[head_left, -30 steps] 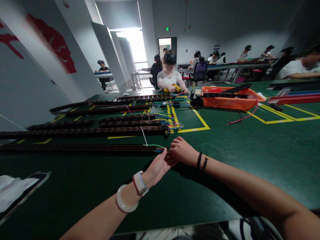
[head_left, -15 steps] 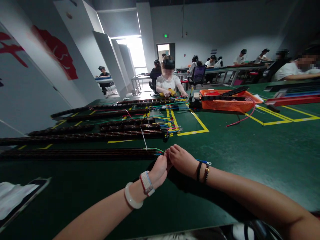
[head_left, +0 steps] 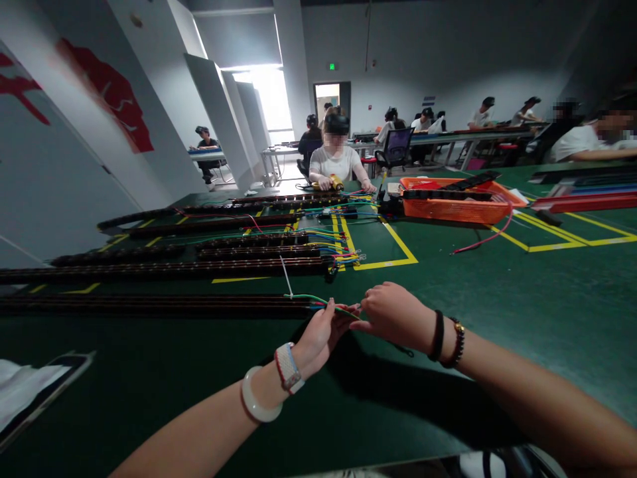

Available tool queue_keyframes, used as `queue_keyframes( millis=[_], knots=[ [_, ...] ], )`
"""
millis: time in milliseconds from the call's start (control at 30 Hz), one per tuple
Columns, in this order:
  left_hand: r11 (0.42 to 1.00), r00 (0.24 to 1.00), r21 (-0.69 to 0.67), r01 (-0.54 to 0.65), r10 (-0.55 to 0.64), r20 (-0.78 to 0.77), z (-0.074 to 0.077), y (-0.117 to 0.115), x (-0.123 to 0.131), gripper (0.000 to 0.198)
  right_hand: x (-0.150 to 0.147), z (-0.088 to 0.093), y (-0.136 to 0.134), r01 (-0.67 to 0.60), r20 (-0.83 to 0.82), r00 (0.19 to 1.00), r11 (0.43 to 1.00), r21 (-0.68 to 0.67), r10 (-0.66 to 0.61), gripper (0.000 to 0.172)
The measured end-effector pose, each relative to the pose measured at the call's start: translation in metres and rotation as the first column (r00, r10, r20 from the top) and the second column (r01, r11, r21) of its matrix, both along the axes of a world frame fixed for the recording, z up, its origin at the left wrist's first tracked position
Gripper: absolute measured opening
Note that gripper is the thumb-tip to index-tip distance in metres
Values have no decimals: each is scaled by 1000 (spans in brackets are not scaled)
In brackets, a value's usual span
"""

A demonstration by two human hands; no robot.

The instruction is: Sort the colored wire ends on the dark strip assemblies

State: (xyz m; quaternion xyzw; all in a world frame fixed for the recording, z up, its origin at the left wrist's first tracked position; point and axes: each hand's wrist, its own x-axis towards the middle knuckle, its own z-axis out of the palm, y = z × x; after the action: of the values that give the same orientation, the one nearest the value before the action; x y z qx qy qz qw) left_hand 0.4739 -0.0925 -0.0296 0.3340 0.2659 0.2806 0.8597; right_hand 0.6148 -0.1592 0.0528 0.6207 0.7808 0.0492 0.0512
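Note:
My left hand (head_left: 321,335) is closed around coloured wires (head_left: 318,307) close to where they leave the end of a long black busbar-like strip (head_left: 199,304). To its right, my right hand (head_left: 395,315) pinches the wires farther along, a green-and-yellow one among them. The wire ends are mostly hidden by its fingers. A dark ring-shaped end (head_left: 408,352) shows below the right wrist. A white cable tie (head_left: 287,275) stands up from the strip, left of the hands.
Several more black strips with coloured wires (head_left: 259,254) lie beyond. An orange basket (head_left: 458,211) stands at the back right, a red wire hanging out. Across the green table (head_left: 497,299) a person (head_left: 336,159) holds a yellow tool (head_left: 337,182). A tray with white material (head_left: 40,392) lies at left.
My right hand has moved right, away from my left, along the wires. My left hand has stayed near the strip's end. The blue wire's ring end is no longer seen above the right wrist.

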Motion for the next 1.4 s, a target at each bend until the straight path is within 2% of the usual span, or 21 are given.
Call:
queue_keyframes(
  millis=[100, 167, 300, 400, 467, 533, 600, 700, 767, 900, 1000, 1100, 1267, 1400],
  knots=[
    [1000, 1000, 19, 16, -16, -14, 3, -2, 0, 32, -9, -14, -1, 16, 16, 1000, 1000, -26, -16, 29],
    [1000, 1000, 19, 10, -10, -12, 4, -2, 0, 34, -12, -17, -1, 16, 13, 1000, 999, -41, -15, 23],
    [1000, 1000, -10, -10, 10, 13, 3, -1, -2, 37, -8, -5, 0, 46, -1, 999, 998, -32, -46, 29],
    [1000, 999, -25, -15, 16, 31, 1, -1, -2, 35, 3, 5, 6, 115, -15, 993, 992, 48, -114, 32],
    [1000, 999, -15, -16, 17, 39, 2, 0, -2, 35, 12, 4, 14, 175, -33, 984, 979, 107, -173, 34],
    [1000, 999, -3, -9, 9, 37, 3, 0, -2, 34, 21, -4, 25, 232, -49, 973, 963, 134, -228, 37],
    [1000, 1000, -2, 1, -1, 25, 5, 0, -2, 33, 29, -16, 35, 260, -57, 965, 960, 107, -255, 39],
    [1000, 999, -6, 30, -30, 28, 6, 0, -2, 33, 36, -34, 46, 262, -69, 963, 965, 22, -260, 40],
    [999, 999, 1, 40, -40, 32, 6, 1, -3, 33, 38, -39, 48, 251, -80, 965, 968, 6, -250, 38],
    [1000, 1000, -4, 2, -1, 11, 1, 2, -3, 25, 33, -27, 42, 223, -114, 970, 973, 55, -215, 36],
    [1000, 1000, -7, -22, 23, 17, -2, 2, -3, 22, 19, -12, 28, 177, -121, 978, 984, 35, -171, 46],
    [1000, 1000, -1, -28, 28, -9, -3, 1, -3, 24, -1, -7, 13, 124, -95, 987, 992, -29, -126, 54],
    [1000, 1000, 7, 5, -5, -5, -2, 1, -3, 26, -19, -15, 1, 98, -44, 994, 994, -41, -100, 32],
    [1000, 999, 3, -2, 1, 32, 0, 0, -3, 23, -12, -14, 9, 153, -41, 987, 988, 14, -153, 32]
  ],
)
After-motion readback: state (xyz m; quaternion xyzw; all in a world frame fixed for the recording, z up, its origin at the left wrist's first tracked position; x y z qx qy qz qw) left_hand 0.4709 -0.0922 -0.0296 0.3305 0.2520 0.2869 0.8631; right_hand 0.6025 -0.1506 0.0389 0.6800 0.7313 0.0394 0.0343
